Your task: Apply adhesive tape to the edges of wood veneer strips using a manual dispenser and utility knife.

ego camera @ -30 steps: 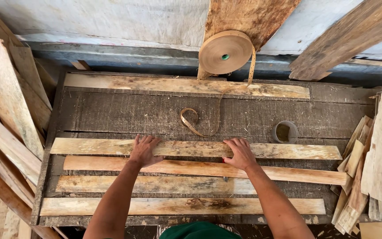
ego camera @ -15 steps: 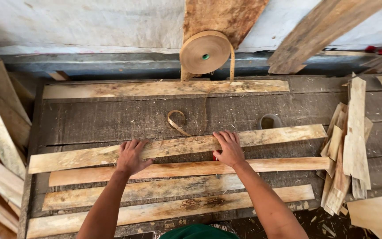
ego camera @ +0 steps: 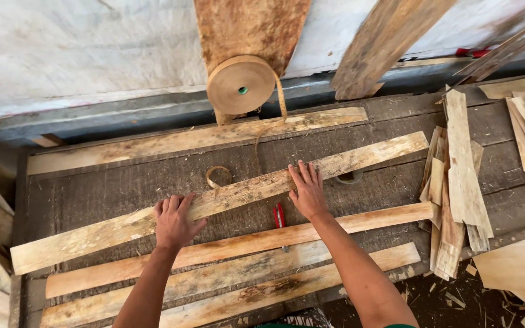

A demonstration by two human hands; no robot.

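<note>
On the dark, weathered plank workbench [ego camera: 92, 194] a long pale veneer strip with rough edges [ego camera: 335, 163] lies slanted, above three similar strips. Both hands press it flat: the left hand [ego camera: 174, 222] and the right hand [ego camera: 307, 193] have fingers spread open, gripping nothing. Sliding it well probably calls for even downward pressure, clear of the small red-handled tool [ego camera: 279, 215], half hidden, beside the right wrist.

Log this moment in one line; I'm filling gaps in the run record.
left hand: flat on strip | right hand: flat on strip | strip: slanted on bench | tape roll: behind
</note>
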